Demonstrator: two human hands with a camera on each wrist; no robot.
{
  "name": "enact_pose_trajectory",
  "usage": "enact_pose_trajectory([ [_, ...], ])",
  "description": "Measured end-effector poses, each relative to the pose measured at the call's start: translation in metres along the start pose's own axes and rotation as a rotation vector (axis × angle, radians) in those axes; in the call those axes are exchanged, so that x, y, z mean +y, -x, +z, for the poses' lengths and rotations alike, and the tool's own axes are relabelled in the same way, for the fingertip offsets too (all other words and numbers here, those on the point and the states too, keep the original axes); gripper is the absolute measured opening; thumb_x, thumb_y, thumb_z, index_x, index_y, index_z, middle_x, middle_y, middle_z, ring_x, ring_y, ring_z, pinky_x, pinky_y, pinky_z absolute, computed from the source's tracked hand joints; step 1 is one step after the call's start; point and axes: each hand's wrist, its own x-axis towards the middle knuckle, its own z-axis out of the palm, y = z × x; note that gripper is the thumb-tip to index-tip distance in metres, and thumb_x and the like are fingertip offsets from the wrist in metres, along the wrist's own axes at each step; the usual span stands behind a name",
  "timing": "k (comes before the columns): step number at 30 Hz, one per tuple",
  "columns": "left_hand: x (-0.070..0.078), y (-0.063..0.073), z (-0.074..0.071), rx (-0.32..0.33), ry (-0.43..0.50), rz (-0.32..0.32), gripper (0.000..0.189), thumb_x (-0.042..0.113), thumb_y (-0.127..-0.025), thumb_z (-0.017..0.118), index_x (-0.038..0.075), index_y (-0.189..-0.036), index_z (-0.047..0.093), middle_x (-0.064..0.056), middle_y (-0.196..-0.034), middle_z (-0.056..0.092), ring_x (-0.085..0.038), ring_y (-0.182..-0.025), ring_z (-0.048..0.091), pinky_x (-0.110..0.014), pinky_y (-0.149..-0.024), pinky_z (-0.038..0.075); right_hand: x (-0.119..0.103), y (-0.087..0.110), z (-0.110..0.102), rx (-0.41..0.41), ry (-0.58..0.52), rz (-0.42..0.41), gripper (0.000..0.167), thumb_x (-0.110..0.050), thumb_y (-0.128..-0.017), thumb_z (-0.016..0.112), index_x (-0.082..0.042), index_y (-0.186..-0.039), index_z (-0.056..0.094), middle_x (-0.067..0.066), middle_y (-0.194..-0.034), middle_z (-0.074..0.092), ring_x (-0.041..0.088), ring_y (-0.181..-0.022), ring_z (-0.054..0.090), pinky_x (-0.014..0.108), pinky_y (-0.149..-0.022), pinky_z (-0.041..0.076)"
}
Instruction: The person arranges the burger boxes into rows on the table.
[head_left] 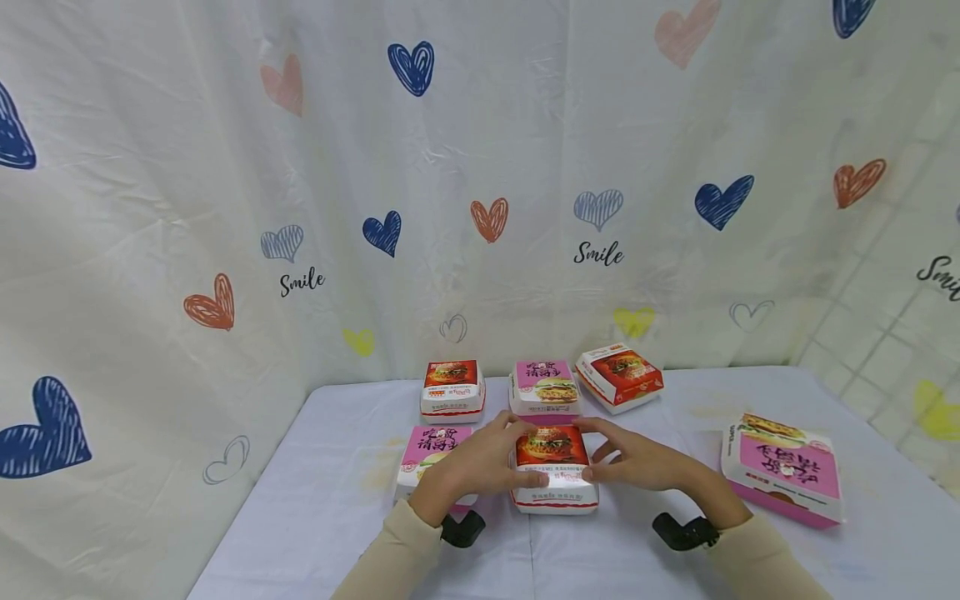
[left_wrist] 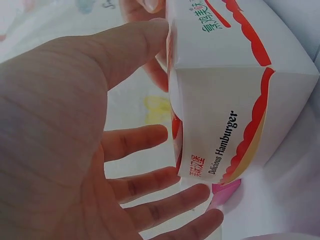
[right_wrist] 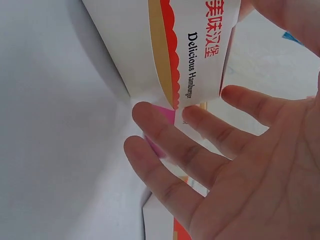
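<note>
A red-and-white hamburger box (head_left: 553, 450) sits on the table in front of me, between my two hands. My left hand (head_left: 487, 457) is at its left side, thumb at the top's near part and index finger toward the far corner. The other left fingers (left_wrist: 150, 210) are spread and fairly straight beside the box wall. At the right side, my right hand (head_left: 637, 458) mirrors this, its thumb near the front of the lid. The right fingers (right_wrist: 195, 150) extend loosely, fingertips right at the box's edge. "Delicious Hamburger" shows on the box's side (left_wrist: 215, 130).
A pink burger box (head_left: 435, 442) stands left, partly behind my left hand. Behind are a red box (head_left: 453, 392), a pink box (head_left: 545, 387) and a turned red box (head_left: 620, 377). A larger pink box (head_left: 783, 471) lies right on the white-covered table (head_left: 300, 533). A heart-print curtain (head_left: 480, 150) hangs behind.
</note>
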Motion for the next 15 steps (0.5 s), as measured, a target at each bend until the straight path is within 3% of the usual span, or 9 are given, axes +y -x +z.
enact_pose_trajectory([
  [10,0.004,0.000,-0.001,0.076,-0.023,0.026,0.072,0.063,-0.087,0.070,0.030,-0.149,0.051,0.000,-0.148,0.048,-0.020,-0.132,0.050,-0.049,-0.105,0.051,0.001,0.003,-0.008,0.097,0.059,-0.076,0.070,-0.035,-0.098,0.068,-0.005,-0.154,0.038,0.026,-0.152,0.045,0.026,-0.115,0.063,0.050,-0.095,0.055],
  [15,0.011,0.002,-0.002,0.171,-0.029,0.075,0.055,0.057,-0.092,0.068,0.032,-0.140,0.058,0.005,-0.142,0.053,-0.016,-0.128,0.053,-0.044,-0.105,0.052,0.001,0.004,-0.013,0.230,0.066,-0.080,0.056,-0.031,-0.099,0.068,-0.007,-0.145,0.048,0.022,-0.145,0.054,0.026,-0.112,0.064,0.045,-0.090,0.058],
])
